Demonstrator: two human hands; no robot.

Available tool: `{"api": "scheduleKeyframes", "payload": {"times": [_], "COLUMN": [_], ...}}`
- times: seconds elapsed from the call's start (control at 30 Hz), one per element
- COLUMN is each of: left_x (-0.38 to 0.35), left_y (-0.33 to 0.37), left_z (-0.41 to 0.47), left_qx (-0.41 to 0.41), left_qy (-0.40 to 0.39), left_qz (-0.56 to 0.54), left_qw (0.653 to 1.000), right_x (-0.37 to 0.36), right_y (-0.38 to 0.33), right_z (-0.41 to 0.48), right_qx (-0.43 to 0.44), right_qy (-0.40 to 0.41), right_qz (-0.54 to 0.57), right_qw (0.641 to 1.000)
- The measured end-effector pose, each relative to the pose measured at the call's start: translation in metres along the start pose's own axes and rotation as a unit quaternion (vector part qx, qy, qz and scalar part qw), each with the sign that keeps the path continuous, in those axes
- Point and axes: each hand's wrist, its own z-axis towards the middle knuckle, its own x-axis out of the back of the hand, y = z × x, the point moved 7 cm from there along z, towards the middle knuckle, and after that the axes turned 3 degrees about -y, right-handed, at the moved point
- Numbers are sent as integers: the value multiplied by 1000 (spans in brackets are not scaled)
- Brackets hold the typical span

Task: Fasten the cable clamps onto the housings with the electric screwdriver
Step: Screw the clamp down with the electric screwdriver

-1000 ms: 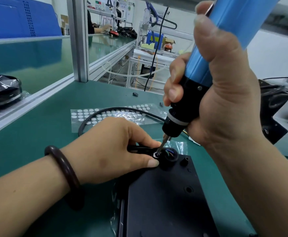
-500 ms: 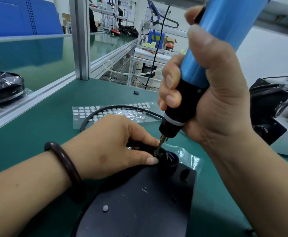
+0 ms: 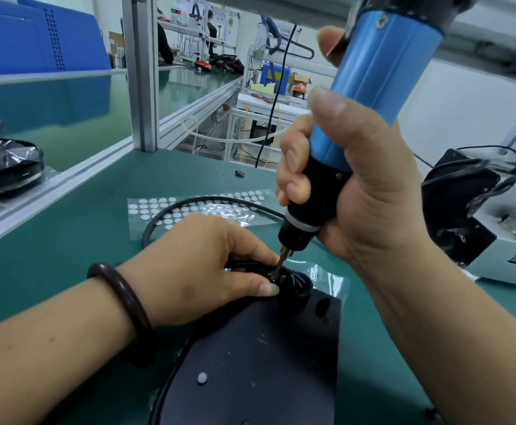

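A dark housing [image 3: 259, 360] lies flat on the green bench in front of me. At its far edge sits a round black port with coloured wires [image 3: 296, 286] inside. My left hand [image 3: 198, 268] pinches the black cable clamp [image 3: 244, 266] against that port, thumb and forefinger on either side. My right hand [image 3: 364, 191] grips the blue and black electric screwdriver [image 3: 358, 124], tilted, its bit [image 3: 278, 265] down on the clamp between my left fingertips. A black cable [image 3: 195, 200] loops away from the clamp toward the back.
A clear sheet of white round stickers [image 3: 189, 210] lies behind my hands. At the left, bagged black housings [image 3: 5, 167] sit beyond an aluminium rail [image 3: 51, 185]. A white machine with black cables [image 3: 502, 228] stands at the right. A small black part [image 3: 239, 173] lies near the bench's far edge.
The housing has turned on the bench, its near end swinging left. The screwdriver bit stays on the clamp and both hands keep their hold.
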Motion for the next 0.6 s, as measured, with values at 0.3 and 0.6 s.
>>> {"api": "scheduleKeyframes", "payload": {"times": [0.3,0.6], "left_x": [-8,-16], "left_y": [13,16], "left_z": [1,7], "left_qx": [-65,-50], "left_qy": [-30,-5], "left_qz": [69,106], "left_qw": [995,993], "right_x": [22,22], "right_y": [-10,-73], "right_z": [-12,-16], "right_qx": [9,104], "right_qy": [80,105], "right_qz": [28,-112], "right_qw": [996,983]}}
